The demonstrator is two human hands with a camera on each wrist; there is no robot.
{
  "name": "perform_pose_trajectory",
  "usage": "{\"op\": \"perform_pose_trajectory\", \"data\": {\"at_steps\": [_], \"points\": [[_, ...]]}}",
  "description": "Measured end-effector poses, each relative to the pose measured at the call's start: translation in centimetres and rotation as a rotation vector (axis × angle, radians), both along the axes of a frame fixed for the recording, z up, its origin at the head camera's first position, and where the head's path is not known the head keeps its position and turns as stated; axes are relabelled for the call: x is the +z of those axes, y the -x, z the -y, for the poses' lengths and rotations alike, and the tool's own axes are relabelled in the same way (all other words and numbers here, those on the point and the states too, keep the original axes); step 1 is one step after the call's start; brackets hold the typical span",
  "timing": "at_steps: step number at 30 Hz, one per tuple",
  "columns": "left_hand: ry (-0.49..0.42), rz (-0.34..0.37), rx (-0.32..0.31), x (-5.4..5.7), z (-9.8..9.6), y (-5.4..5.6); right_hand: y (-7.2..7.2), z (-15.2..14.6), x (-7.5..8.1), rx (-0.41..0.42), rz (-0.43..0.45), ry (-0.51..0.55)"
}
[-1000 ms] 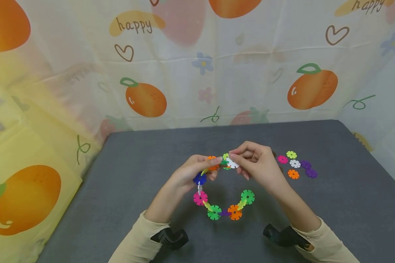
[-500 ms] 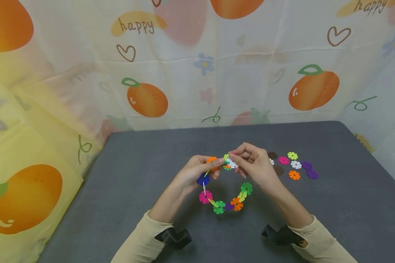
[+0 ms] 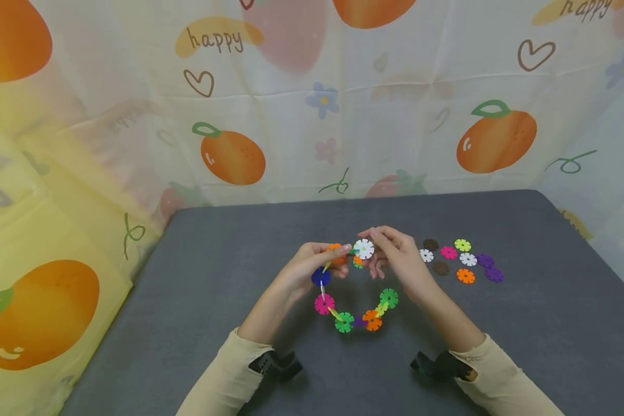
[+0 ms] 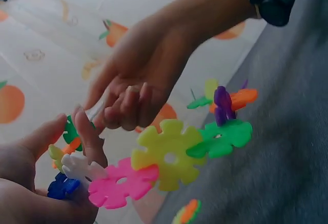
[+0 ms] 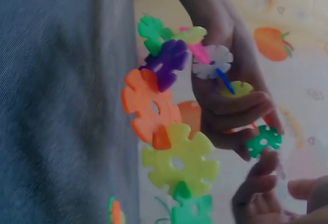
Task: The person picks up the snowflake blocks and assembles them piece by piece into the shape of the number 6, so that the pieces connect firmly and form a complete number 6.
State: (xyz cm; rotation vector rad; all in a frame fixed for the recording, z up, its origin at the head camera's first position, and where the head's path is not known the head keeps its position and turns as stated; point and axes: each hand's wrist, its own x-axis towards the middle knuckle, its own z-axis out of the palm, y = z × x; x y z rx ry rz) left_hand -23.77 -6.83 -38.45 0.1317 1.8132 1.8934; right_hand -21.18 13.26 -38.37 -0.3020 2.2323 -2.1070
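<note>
While the left hand [image 3: 304, 266] pinches a green disc [image 3: 354, 251] of the linked chain [image 3: 319, 303], its loop hanging away from the far edge of the table [image 3: 229, 277], one white disc [image 3: 364, 249] adjoins rightward, the right hand [image 3: 403, 254] fingertips-close at its upper rim, grip indeterminable from where I stand.

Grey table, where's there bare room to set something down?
Bare: the left side of the table, between the yellow cloth and the left hand, and the right side, beyond the purple discs. Crowded: the middle, with the disc chain and right hand, and just right of that hand, where loose discs lie.
</note>
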Motion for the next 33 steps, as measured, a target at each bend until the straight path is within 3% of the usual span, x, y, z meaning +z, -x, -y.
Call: {"op": "perform_pose_trajectory", "data": {"at_steps": [5,8,11,14,17,20,23,26,33], "points": [[0.010,0.080,0.019,-2.6,0.3,1.4,1.1,-0.6,-1.5,0.026,0.106,-0.095],[0.005,0.128,0.028,-4.2,0.6,2.1,1.6,-1.0,-2.8,0.061,0.106,-0.211],[0.034,0.115,0.007,-5.4,0.9,2.6,1.9,-1.3,-3.9,0.095,0.072,-0.356],[0.115,0.013,-0.018,-6.3,1.3,3.0,2.1,-1.6,-4.5,0.142,0.045,-0.513],[0.221,-0.152,-0.001,-6.7,1.4,3.0,2.2,-1.9,-4.8,0.233,0.028,-0.620],[0.375,-0.349,0.039,-6.7,1.5,2.9,2.2,-2.1,-4.8,0.340,0.019,-0.639],[0.491,-0.470,0.069,-6.5,1.6,2.9,2.2,-2.3,-4.6,0.396,0.034,-0.618],[0.517,-0.522,0.067,-6.3,1.7,2.8,2.4,-2.5,-4.6,0.339,0.053,-0.613],[0.528,-0.530,0.023,-6.1,1.6,3.4,3.3,-2.3,-5.6,0.046,-0.040,-0.627]]}}
